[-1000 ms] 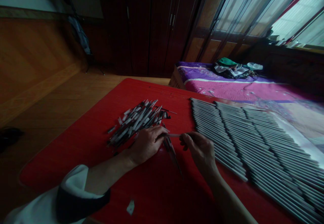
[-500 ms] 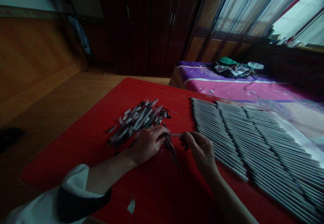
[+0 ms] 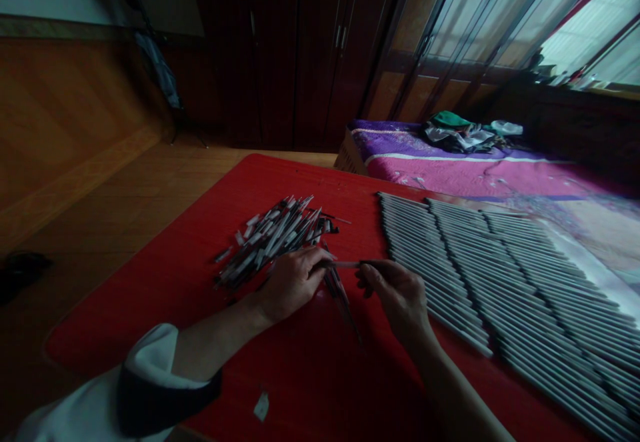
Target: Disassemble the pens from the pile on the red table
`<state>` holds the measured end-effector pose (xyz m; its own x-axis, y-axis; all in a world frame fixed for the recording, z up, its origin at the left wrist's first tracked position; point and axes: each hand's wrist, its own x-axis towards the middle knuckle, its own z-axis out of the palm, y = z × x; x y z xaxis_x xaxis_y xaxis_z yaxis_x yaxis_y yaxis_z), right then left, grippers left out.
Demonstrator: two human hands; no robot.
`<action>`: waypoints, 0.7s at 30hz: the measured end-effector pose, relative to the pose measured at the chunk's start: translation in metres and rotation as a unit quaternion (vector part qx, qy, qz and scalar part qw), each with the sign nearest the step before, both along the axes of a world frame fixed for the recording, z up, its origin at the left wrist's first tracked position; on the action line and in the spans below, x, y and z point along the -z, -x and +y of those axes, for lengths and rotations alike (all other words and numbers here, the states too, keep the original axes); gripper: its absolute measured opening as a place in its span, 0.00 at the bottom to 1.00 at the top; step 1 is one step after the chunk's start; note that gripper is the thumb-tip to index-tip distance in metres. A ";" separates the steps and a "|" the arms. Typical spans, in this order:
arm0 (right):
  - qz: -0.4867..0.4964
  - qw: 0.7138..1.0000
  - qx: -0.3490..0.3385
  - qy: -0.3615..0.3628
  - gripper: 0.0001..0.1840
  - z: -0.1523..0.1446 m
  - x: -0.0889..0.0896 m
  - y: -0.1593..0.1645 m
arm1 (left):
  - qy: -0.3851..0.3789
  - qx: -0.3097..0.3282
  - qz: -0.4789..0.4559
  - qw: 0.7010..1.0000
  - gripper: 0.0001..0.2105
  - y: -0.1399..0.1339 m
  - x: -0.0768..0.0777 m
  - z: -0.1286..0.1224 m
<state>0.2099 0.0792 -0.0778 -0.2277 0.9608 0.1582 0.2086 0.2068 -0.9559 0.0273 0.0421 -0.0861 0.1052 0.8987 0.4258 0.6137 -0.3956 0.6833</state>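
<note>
Between my two hands stretches a thin, pale pen-like tube, held roughly level above the red table. My left hand pinches its left end. At the other end, the fingers of my right hand are closed on it, with a dark part showing at the fingertips. Beside my left hand lies a loose pile of thin sticks and refill-like pieces, white, black and clear. Several dark slim sticks lie under and between the hands. Dim light hides the finer detail.
On the right, long grey pen-like sticks with black ends lie in three neat rows. A small pale scrap is near the front edge. Behind the table stands a bed with a clothes bundle; dark wardrobes are farther back.
Both hands keep their grip on the tube. My right hand has turned slightly, and a little more dark material shows at its fingertips. The pile and rows look the same.
</note>
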 end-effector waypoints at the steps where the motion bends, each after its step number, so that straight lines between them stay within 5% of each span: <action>1: -0.013 1.000 0.004 -0.001 0.14 0.000 -0.001 0.000 | -0.006 0.004 -0.001 1.000 0.08 0.000 0.000 0.000; 14: -0.041 0.999 0.017 -0.010 0.17 -0.001 0.004 -0.001 | -0.069 0.019 0.066 0.995 0.05 0.000 -0.002 -0.001; 21: -0.017 1.000 0.012 -0.013 0.14 -0.001 0.001 -0.002 | -0.041 -0.003 0.036 0.999 0.06 0.000 0.001 0.000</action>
<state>0.2123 0.0784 -0.0789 -0.2106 0.9618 0.1748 0.2464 0.2253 -0.9426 0.0270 0.0420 -0.0870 0.1322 0.8623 0.4888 0.6625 -0.4437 0.6035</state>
